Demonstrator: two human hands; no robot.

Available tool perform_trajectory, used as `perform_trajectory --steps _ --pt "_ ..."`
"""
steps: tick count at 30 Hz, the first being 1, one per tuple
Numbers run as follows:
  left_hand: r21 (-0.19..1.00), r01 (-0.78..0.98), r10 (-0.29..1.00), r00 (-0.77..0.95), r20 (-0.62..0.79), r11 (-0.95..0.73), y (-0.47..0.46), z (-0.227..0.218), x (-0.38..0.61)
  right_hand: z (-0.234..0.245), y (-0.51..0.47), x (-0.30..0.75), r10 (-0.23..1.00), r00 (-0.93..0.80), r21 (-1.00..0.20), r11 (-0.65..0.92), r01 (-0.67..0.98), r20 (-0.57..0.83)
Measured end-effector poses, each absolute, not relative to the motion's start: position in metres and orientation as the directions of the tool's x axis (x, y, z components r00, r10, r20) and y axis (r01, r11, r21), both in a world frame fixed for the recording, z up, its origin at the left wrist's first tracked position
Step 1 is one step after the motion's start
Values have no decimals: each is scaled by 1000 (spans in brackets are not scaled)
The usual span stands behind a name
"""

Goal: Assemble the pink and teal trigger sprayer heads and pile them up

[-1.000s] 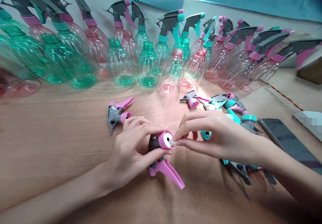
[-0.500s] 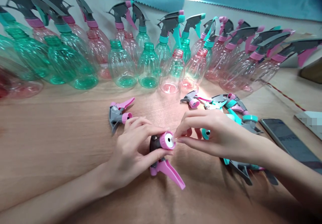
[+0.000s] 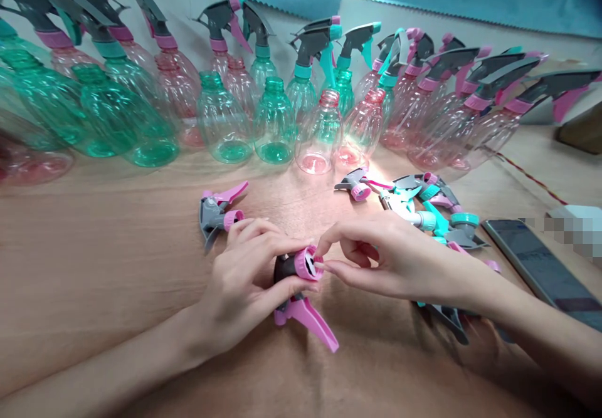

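My left hand (image 3: pixel 254 274) grips a grey and pink spray trigger head (image 3: pixel 285 269), its pink screw collar (image 3: pixel 305 264) facing right and its pink trigger slanting down toward me. Inside the collar a white washer (image 3: pixel 309 259) sits tilted, with a dark opening beside it. The thumb and index finger of my right hand (image 3: pixel 380 255) are pinched together at the collar's mouth, on the washer's edge; their tips partly cover it. Just beyond my left fingers lies another grey and pink spray head (image 3: pixel 216 216) on the wooden table (image 3: pixel 117 249).
Several loose pink, teal and grey spray heads (image 3: pixel 439 208) lie right of my right hand, partly behind it. Farther right are a phone (image 3: pixel 540 267) and a white object (image 3: pixel 578 224). Green bottles (image 3: pixel 275 123) and pink bottles (image 3: pixel 320 136) line the back, many with spray heads on.
The washer faced outward in the collar before; now it is tilted, with more dark showing. My right fingertips have moved in closer over the collar. The view has shifted slightly.
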State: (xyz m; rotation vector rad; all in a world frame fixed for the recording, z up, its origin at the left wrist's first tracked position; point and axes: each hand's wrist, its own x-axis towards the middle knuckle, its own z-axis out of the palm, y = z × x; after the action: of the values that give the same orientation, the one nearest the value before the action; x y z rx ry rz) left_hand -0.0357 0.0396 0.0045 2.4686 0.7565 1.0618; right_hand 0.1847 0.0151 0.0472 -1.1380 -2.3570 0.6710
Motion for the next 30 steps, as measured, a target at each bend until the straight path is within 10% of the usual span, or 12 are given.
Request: perform_trajectory --steps 30 --pt "498 322 584 583 565 -805 39 3 -36 45 12 181 804 -546 -593 564 574 237"
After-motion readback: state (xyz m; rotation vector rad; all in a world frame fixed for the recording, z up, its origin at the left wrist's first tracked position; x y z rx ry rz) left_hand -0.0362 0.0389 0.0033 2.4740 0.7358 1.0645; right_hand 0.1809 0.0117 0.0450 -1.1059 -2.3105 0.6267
